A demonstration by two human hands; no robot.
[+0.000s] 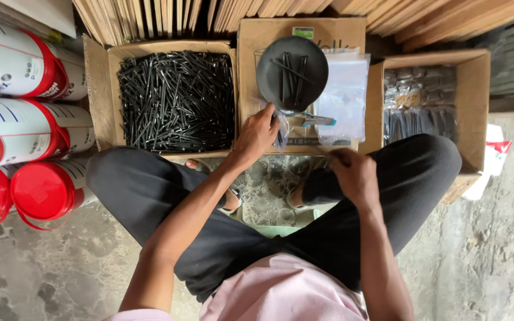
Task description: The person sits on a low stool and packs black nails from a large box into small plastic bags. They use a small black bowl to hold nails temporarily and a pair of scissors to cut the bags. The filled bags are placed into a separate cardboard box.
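Holding clear bag (281, 129) in left hand (257, 135), right hand (355, 173) apart

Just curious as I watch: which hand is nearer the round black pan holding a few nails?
Left. The left hand is just below the round black pan; the right hand rests lower, by the knee.

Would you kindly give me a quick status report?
Left hand pinching small clear bag. Right hand resting by knee. Few black nails on scale pan.

Small clear plastic bag (281, 128) (some black nails inside) upright just below the round black pan (292, 72)
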